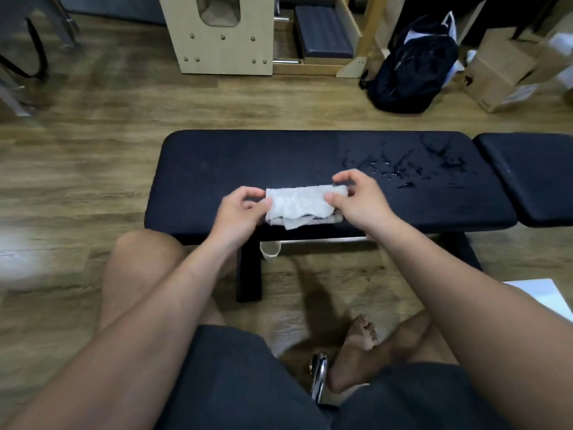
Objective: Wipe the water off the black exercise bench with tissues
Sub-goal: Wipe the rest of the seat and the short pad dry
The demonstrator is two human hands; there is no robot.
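A black padded exercise bench (217, 169) lies across the middle of the view. Water drops and streaks (412, 166) glisten on its right part. A folded white tissue wad (300, 203) hangs over the bench's near middle, held between both hands. My left hand (242, 209) pinches its left end and my right hand (356, 193) pinches its right end, thumb and fingers curled round the edge. The tissue sits to the left of the wet patch.
A clear plastic cup (270, 250) stands on the floor under the bench, beside its black leg (249, 274). A second black pad (533, 175) adjoins on the right. A black backpack (412, 66), cardboard boxes (499, 69) and wooden equipment (223, 35) stand beyond. My legs are below.
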